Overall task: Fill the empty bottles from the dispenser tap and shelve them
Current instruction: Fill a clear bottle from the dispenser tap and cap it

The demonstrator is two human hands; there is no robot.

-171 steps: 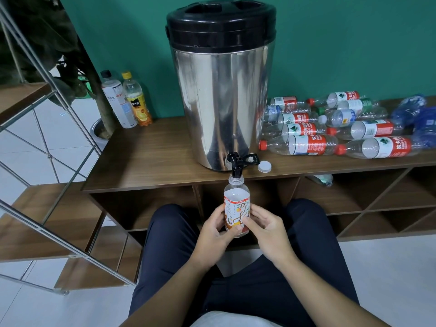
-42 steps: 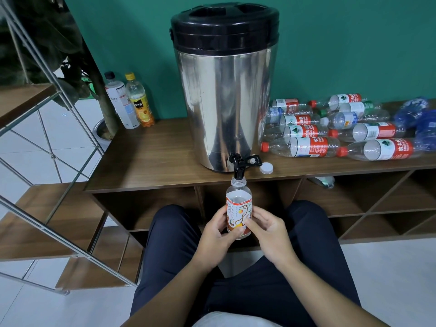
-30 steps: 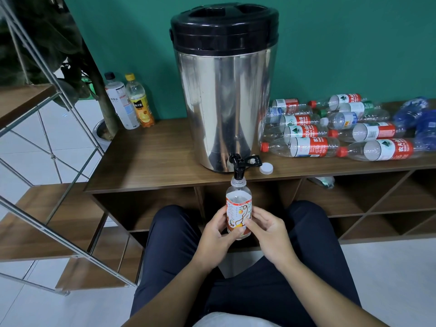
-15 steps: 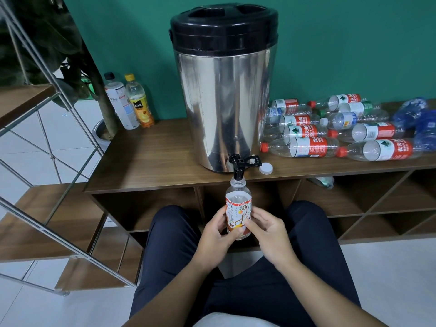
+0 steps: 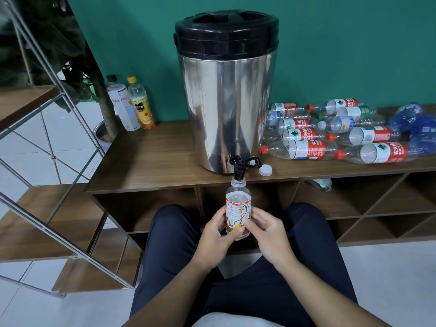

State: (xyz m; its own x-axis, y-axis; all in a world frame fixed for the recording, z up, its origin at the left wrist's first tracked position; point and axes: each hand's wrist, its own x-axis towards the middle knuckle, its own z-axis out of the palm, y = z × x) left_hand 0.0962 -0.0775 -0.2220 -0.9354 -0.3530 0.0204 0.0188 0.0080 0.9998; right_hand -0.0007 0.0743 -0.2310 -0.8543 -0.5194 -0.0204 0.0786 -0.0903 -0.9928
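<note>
The left grip (image 5: 218,228) and the right grip (image 5: 266,228) both hold one small clear bottle (image 5: 237,214) with an orange-and-white label, fingers curled round its lower half from either side. The bottle stands upright, its open neck directly under the black dispenser tap (image 5: 238,166), just above both grips. The tap juts from the base of a tall steel dispenser (image 5: 226,107) with a black lid, standing on the wooden table (image 5: 151,161) beyond the grips. A white bottle cap (image 5: 265,170) lies on the table edge just right of the tap. Farther right of the right grip, a heap of empty bottles (image 5: 330,138) with red-and-white labels lies on its side, with crumpled blue ones (image 5: 417,123) at the far end. Up and left of the left grip, at the table's back corner, stand a white-labelled bottle (image 5: 121,105) and an orange juice bottle (image 5: 141,105), side by side. Open shelf compartments (image 5: 349,201) run beneath the tabletop.
</note>
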